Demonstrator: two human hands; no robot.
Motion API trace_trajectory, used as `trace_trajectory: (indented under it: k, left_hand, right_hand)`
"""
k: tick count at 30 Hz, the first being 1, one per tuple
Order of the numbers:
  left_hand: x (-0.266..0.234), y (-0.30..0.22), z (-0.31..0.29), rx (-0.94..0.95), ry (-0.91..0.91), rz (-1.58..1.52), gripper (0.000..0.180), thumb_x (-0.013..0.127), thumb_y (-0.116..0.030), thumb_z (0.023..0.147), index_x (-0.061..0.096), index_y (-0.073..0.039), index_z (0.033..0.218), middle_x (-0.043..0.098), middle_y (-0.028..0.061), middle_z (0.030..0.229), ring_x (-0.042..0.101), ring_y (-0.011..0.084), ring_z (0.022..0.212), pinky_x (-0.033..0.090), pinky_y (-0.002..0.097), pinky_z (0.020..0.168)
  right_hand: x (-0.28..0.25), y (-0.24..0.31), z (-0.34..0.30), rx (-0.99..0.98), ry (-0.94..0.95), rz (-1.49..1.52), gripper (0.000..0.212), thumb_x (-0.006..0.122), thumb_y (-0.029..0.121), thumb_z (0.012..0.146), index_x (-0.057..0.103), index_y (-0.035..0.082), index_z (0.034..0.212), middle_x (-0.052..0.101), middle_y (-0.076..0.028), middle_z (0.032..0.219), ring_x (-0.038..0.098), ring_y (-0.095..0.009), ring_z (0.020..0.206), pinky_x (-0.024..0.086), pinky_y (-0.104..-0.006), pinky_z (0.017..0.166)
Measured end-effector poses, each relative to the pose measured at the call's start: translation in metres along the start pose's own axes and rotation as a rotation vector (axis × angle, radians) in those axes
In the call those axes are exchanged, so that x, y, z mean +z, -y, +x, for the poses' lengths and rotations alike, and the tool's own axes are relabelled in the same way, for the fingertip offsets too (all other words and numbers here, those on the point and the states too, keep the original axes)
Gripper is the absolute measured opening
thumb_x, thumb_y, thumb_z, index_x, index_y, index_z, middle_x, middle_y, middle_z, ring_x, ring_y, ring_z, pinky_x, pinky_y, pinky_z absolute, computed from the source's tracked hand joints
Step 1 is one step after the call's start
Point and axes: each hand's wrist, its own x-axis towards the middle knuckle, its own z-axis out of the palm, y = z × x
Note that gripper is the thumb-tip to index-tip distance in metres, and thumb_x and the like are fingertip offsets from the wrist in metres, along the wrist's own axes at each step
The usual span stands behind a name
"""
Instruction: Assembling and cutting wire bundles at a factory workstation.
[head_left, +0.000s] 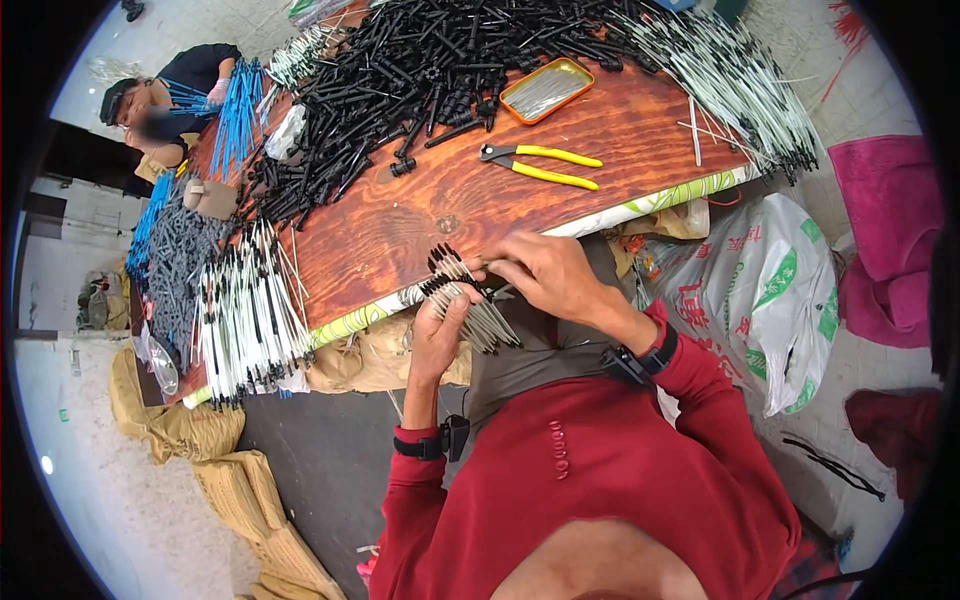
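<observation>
**One rod bundle (490,325) at a wooden table (400,230)**

We see the left hand (438,325) wrapped round the rod bundle by the near edge; the right hand (552,270) curls beside it — whether it pinches anything, we cannot tell. On the grained wood lie one pair of pliers (550,155), one tray (531,122), countless black parts (400,80) — beyond, one co-worker (205,70) and pale floor (795,40).

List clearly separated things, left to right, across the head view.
Left heap of black-tipped white rods, left hand, yellow-handled cutting pliers, white printed plastic bag, magenta cloth.
</observation>
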Motion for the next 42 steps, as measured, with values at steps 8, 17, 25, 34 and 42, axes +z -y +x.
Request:
trace_trajectory:
  k: [8,17,25,34,42]
  left_hand:
    - [0.004,-0.013,-0.001,0.052,0.109,0.145,0.028,0.052,-0.028,0.104,0.064,-0.004,0.100,0.055,-0.0044,0.085,0.043,0.0049,0.071,0.037,0.0216,0.064]
    - [-0.015,-0.026,0.002,-0.104,0.265,0.140,0.032,0.050,-0.033,0.105,0.064,-0.004,0.099,0.051,-0.0041,0.081,0.042,0.0063,0.069,0.036,0.0239,0.061]
    - [-0.013,-0.028,0.005,-0.047,0.296,0.154,0.033,0.050,-0.033,0.104,0.064,-0.004,0.099,0.051,-0.0040,0.081,0.043,0.0067,0.071,0.037,0.0246,0.063]
    - [-0.005,-0.044,0.001,0.087,0.242,0.247,0.030,0.053,-0.030,0.103,0.065,-0.004,0.096,0.053,0.0002,0.090,0.048,0.0105,0.078,0.041,0.0258,0.070]
    - [-0.011,-0.034,0.001,0.044,0.178,0.195,0.031,0.053,-0.032,0.103,0.066,-0.004,0.094,0.055,0.0023,0.092,0.049,0.0134,0.080,0.042,0.0282,0.072]
  right_hand:
    - [0.012,0.007,0.036,-0.263,-0.183,0.084,0.026,0.069,0.020,0.087,0.068,0.011,0.112,0.068,-0.008,0.086,0.066,-0.025,0.076,0.052,-0.0378,0.063]
    - [0.009,0.016,0.042,-0.369,-0.149,0.006,0.029,0.072,0.018,0.084,0.071,0.015,0.113,0.071,-0.006,0.085,0.067,-0.023,0.073,0.052,-0.0366,0.062]
    - [0.015,0.009,0.047,-0.330,-0.128,0.186,0.018,0.072,0.016,0.083,0.074,0.013,0.100,0.071,-0.006,0.079,0.069,-0.025,0.070,0.053,-0.0348,0.060]
    - [0.008,0.023,0.041,-0.385,-0.122,0.237,0.019,0.074,0.010,0.083,0.073,0.007,0.102,0.072,-0.008,0.087,0.071,-0.022,0.076,0.055,-0.0319,0.063]
    - [0.007,0.017,0.032,-0.272,-0.182,0.219,0.019,0.074,0.007,0.083,0.071,0.001,0.100,0.072,-0.010,0.102,0.071,-0.024,0.089,0.055,-0.0323,0.069]
